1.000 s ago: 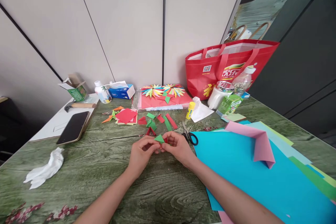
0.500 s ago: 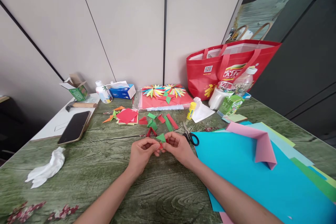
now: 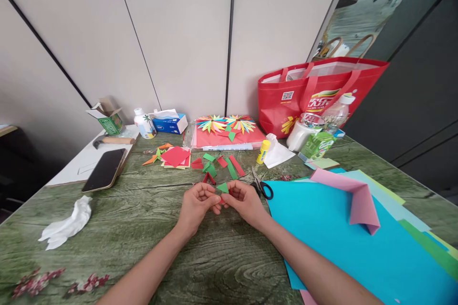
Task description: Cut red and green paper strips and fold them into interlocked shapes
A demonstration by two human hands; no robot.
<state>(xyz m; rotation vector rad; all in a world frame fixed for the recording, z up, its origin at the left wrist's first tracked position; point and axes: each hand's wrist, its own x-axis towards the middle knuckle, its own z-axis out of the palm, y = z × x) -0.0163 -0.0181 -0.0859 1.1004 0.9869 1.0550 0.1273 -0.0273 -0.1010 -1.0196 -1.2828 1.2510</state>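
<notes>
My left hand (image 3: 196, 207) and my right hand (image 3: 244, 202) meet at the middle of the green wood-grain table (image 3: 143, 238). Both pinch a small folded paper piece (image 3: 223, 188), green on top with red beneath. Just beyond my fingers lie several loose green and red folded pieces (image 3: 218, 166). Black-handled scissors (image 3: 262, 185) rest right beside my right hand.
Large blue paper sheet (image 3: 343, 243) with a folded pink sheet (image 3: 358, 198) covers the right side. A glue stick (image 3: 263, 151), red paper stack with star shapes (image 3: 225, 128), red tote bag (image 3: 315, 93), phone (image 3: 105, 176) and crumpled tissue (image 3: 67, 223) stand around.
My hands keep pinching the paper piece with only small finger shifts. The head view has drifted slightly, moving everything a little right and up.
</notes>
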